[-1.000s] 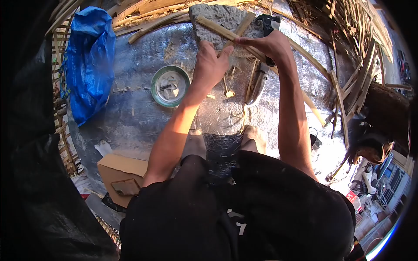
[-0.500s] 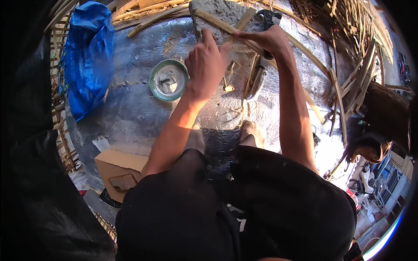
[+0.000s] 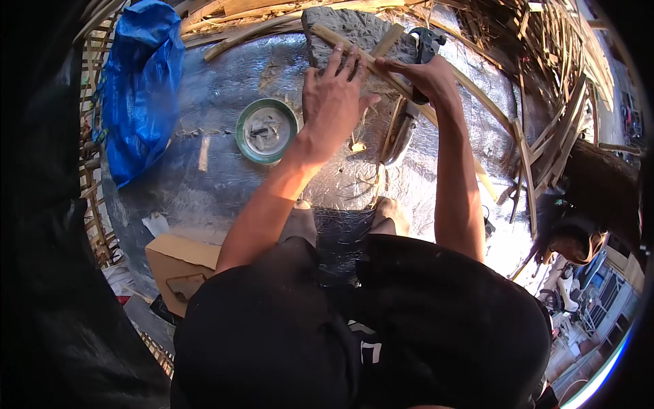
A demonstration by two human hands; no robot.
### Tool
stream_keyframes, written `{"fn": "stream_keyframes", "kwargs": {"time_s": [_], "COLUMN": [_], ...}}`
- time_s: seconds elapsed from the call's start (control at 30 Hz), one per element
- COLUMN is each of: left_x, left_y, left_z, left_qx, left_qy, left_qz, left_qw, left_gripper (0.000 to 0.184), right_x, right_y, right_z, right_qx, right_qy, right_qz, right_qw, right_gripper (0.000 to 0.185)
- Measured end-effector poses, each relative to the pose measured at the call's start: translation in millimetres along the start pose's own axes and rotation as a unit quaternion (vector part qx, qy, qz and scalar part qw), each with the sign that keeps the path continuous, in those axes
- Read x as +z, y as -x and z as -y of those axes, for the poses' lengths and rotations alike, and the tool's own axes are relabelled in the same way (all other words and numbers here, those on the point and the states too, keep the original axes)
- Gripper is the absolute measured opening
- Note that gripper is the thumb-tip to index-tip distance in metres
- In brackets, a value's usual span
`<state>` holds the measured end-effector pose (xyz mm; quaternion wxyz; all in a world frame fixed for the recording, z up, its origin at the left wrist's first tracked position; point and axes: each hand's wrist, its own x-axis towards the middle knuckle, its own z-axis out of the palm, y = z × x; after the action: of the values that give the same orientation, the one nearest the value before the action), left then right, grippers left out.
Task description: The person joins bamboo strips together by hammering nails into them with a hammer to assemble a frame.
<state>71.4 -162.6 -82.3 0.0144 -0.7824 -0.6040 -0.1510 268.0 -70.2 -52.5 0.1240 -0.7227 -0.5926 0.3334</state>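
A long wooden strip (image 3: pixel 361 56) lies slantwise over a rough grey stone block (image 3: pixel 334 20), crossing a shorter strip (image 3: pixel 387 41). My left hand (image 3: pixel 334 94) rests with its fingers spread, their tips touching the long strip. Closed around a black claw hammer (image 3: pixel 426 45) is my right hand (image 3: pixel 436 76), its thumb reaching onto the same strip. The hammer's head shows above the hand; most of its handle is hidden. Below the strip lies a shiny tool (image 3: pixel 402 138), whose kind I cannot make out. Left of my left hand sits a green-rimmed bowl (image 3: pixel 242 140) holding small pieces, perhaps nails.
A blue plastic sheet (image 3: pixel 143 95) is bunched at the left. Split wood and bamboo (image 3: pixel 545 129) are heaped at the right and along the back. A cardboard box (image 3: pixel 178 255) stands near my left knee. Silvery foil sheeting (image 3: pixel 225 82) covers the floor.
My left hand has gone from curled fingers at the crossing of the strips to spread fingers on the long strip. The right hand stays at the hammer and strip.
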Motion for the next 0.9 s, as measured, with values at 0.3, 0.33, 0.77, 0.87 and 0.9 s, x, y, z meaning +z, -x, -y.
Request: {"fn": "stream_keyframes", "kwargs": {"time_s": [0.3,0.33,0.77,0.87,0.9], "left_x": [-8,-10,-23,-16,-12], "left_y": [7,13,145,143,144], "left_z": [1,9,126,117,117], "left_qx": [0.017,0.012,-0.127,-0.127,-0.126], "left_qy": [0.062,0.056,0.141,0.138,0.126], "left_qz": [-0.011,-0.005,0.013,-0.004,-0.007], "left_qw": [0.998,0.998,0.982,0.982,0.984], "left_gripper": [0.075,0.075,0.024,0.026,0.025], "right_x": [4,2,5,4,3], "right_y": [0,2,1,6,7], "right_z": [11,15,3,6,7], "right_qx": [0.004,0.006,-0.046,-0.051,-0.05], "right_qy": [-0.003,0.002,0.029,0.014,0.017], "right_qz": [0.013,0.022,0.002,0.008,0.003], "right_qw": [1.0,1.0,0.999,0.999,0.999], "right_gripper": [0.063,0.061,0.065,0.065,0.065]}}
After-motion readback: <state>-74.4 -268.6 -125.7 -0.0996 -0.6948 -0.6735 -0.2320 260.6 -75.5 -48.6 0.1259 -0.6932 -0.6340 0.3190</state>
